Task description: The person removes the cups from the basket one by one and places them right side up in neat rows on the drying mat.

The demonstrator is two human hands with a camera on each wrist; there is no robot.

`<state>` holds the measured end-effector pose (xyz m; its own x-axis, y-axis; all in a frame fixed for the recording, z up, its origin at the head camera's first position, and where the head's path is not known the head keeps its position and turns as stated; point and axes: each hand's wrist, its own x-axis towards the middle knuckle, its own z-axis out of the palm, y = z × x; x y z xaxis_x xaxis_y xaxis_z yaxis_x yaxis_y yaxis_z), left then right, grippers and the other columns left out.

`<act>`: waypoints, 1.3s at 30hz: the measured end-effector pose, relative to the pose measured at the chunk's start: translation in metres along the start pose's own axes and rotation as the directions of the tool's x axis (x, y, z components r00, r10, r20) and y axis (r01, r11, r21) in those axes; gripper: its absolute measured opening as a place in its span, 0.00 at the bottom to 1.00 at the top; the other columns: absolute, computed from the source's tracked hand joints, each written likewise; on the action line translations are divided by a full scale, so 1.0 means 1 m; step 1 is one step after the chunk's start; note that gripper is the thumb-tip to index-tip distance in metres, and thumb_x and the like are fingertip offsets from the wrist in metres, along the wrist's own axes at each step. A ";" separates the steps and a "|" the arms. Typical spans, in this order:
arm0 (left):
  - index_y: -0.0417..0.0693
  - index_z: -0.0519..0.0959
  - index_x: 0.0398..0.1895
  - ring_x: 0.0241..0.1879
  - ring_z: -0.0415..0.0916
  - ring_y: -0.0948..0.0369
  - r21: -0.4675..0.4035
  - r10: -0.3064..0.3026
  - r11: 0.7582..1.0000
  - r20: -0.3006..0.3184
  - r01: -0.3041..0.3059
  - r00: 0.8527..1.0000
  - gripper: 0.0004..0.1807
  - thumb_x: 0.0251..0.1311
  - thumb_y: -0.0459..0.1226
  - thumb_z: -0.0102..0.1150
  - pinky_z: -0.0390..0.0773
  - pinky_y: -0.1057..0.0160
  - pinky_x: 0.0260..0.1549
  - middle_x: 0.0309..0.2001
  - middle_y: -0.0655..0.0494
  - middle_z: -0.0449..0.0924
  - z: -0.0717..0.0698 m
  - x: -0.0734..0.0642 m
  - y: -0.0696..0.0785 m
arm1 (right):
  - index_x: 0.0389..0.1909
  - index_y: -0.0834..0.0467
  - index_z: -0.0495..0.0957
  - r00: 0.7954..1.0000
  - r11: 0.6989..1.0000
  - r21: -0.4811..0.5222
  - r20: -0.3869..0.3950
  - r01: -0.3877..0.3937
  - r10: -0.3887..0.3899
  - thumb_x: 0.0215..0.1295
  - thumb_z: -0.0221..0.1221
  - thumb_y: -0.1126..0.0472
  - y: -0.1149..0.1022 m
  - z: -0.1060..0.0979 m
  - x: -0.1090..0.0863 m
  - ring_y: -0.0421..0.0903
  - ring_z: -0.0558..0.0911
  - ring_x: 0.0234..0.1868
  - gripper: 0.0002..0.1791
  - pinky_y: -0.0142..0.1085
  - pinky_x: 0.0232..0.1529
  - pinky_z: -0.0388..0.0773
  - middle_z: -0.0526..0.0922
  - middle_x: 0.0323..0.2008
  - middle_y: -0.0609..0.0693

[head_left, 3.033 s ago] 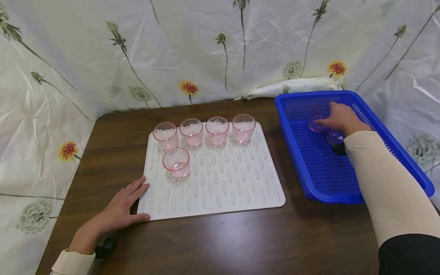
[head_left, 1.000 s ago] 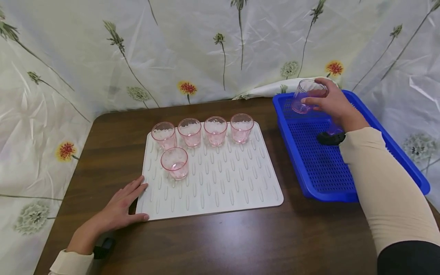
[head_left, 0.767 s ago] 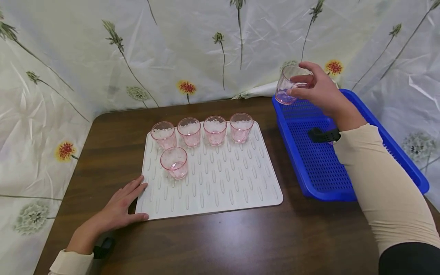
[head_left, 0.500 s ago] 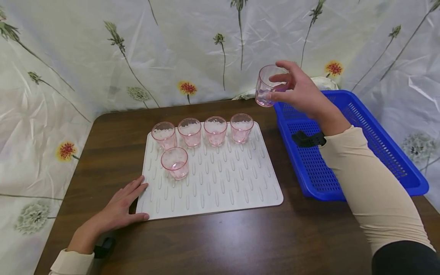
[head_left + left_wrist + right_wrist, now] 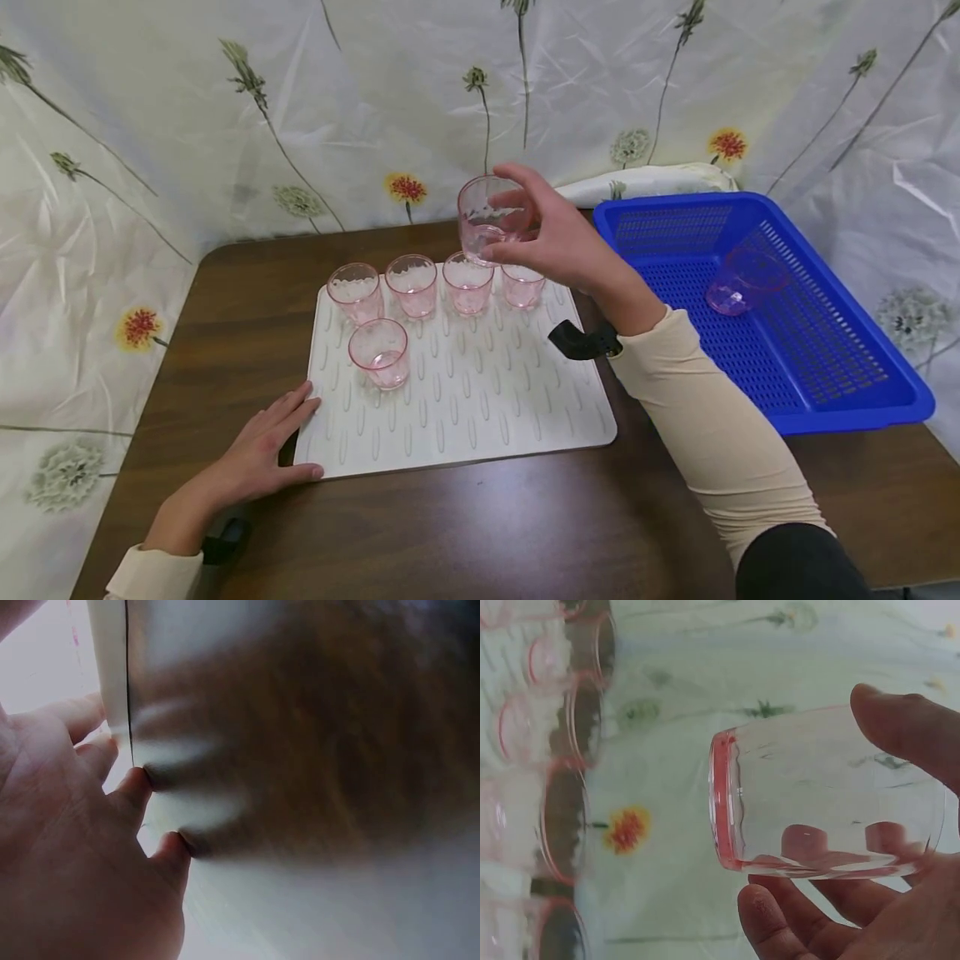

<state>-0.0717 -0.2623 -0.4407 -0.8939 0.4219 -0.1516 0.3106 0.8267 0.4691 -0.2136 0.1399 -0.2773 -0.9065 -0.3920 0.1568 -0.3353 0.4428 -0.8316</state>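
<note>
My right hand [image 5: 566,242] holds a clear pink-tinted drinking glass [image 5: 480,208] above the far edge of a white ridged drying mat [image 5: 465,433]. In the right wrist view, thumb and fingers grip the sides of that glass [image 5: 802,787]. Upright along the mat's back edge stand several like glasses [image 5: 412,292], the rightmost partly hidden behind my hand. One more glass [image 5: 384,358] stands in front of the leftmost. My left hand [image 5: 258,458] lies with fingers spread at the mat's left edge; the left wrist view shows its fingertips [image 5: 174,847] touching down there.
A blue perforated basket [image 5: 840,421] sits on the right of the brown table [image 5: 487,533], with another pink glass [image 5: 738,287] inside. A flower-patterned sheet [image 5: 360,108] hangs behind and at both sides.
My right hand has lifted a glass out of the blue basket and carried it left to above the mat's back row. The left hand stays at the mat's edge.
</note>
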 end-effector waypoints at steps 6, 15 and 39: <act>0.42 0.61 0.74 0.74 0.50 0.35 0.001 -0.007 1.000 0.006 0.007 1.000 0.51 0.51 0.56 0.69 0.53 0.25 0.65 0.78 0.38 0.50 -0.001 -0.001 0.000 | 0.77 0.45 0.53 0.999 0.998 -0.068 0.047 0.002 0.002 0.58 0.69 0.58 0.000 0.038 -0.006 0.50 0.79 0.53 0.49 0.45 0.53 0.79 0.72 0.67 0.52; 0.42 0.61 0.74 0.74 0.50 0.34 0.008 -0.013 1.000 0.014 0.013 1.000 0.51 0.51 0.56 0.69 0.53 0.25 0.65 0.78 0.38 0.50 -0.002 0.001 0.000 | 0.76 0.48 0.55 0.992 0.999 -0.039 0.122 -0.015 0.020 0.56 0.71 0.59 0.024 0.079 -0.015 0.54 0.77 0.62 0.49 0.52 0.60 0.77 0.72 0.67 0.55; 0.44 0.60 0.75 0.74 0.49 0.34 -0.009 -0.021 1.000 0.021 0.021 1.000 0.51 0.52 0.58 0.68 0.51 0.24 0.65 0.79 0.40 0.48 0.000 0.002 -0.002 | 0.76 0.54 0.54 0.955 0.999 -0.031 0.294 -0.033 0.040 0.57 0.68 0.63 0.081 0.114 -0.029 0.58 0.76 0.66 0.47 0.50 0.61 0.76 0.71 0.69 0.61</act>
<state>-0.0738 -0.2633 -0.4415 -0.8931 0.4124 -0.1799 0.2887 0.8319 0.4739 -0.1853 0.0948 -0.4099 -0.8034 -0.5940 -0.0406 -0.3134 0.4800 -0.8194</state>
